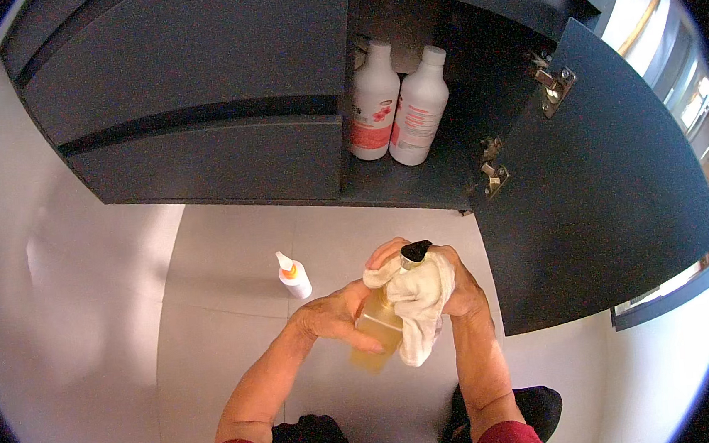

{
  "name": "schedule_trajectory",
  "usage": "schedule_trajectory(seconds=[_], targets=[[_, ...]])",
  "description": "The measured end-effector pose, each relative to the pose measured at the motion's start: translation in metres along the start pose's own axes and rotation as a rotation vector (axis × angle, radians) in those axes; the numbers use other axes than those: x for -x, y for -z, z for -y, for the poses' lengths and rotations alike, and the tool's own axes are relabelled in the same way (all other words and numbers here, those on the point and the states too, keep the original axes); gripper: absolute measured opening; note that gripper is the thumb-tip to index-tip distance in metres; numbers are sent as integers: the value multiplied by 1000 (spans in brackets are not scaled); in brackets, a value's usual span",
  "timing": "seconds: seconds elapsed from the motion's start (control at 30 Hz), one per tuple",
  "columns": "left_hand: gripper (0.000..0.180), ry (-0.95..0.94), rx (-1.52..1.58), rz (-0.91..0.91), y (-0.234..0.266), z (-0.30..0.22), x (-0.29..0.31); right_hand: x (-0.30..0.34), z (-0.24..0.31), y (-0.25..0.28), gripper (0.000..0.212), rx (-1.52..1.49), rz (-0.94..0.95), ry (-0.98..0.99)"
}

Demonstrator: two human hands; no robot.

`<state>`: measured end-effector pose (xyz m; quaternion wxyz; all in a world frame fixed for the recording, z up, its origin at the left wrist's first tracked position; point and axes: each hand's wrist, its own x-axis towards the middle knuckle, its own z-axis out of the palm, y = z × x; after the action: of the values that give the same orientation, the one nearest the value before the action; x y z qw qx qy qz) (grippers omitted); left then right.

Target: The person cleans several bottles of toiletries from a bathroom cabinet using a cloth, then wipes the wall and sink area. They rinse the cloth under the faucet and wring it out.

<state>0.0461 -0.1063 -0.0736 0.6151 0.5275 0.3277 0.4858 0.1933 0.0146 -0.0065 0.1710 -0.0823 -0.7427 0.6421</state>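
Observation:
A clear bottle of yellowish liquid (379, 329) with a black and silver top (414, 254) hangs tilted above the floor in front of me. My left hand (341, 318) is closed around the bottle's body from the left. On the right, my right hand (463, 289) grips a cream cloth (421, 293) and presses it around the bottle's neck and upper side. The cloth's lower end dangles beside the bottle. Part of the right fingers is hidden behind the cloth and the bottle top.
A small white bottle with an orange collar and pointed nozzle (294, 276) stands on the tiled floor (216, 266). Inside the open dark cabinet (406, 186) stand two white bottles with pink labels, one left (373, 103), one right (419, 108). Its hinged door (594, 194) swings out rightward.

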Motion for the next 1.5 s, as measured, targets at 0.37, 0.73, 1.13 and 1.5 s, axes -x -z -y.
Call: schedule_trajectory(seconds=[0.37,0.73,1.13,1.5], targets=[[74,-209,-483,-704,-15,-7,-23,-11,-22,-21,42,81,-526,-44],[80,-322,-269,-696,-8,-7,-24,-3,-86,-36,51,-826,-609,-407],[83,-307,-325,-929,-13,8,-37,3,-139,-43,50,-1244,-613,-309],[62,-236,-399,-934,-7,14,-38,11,-92,-38,29,-264,-754,-42]])
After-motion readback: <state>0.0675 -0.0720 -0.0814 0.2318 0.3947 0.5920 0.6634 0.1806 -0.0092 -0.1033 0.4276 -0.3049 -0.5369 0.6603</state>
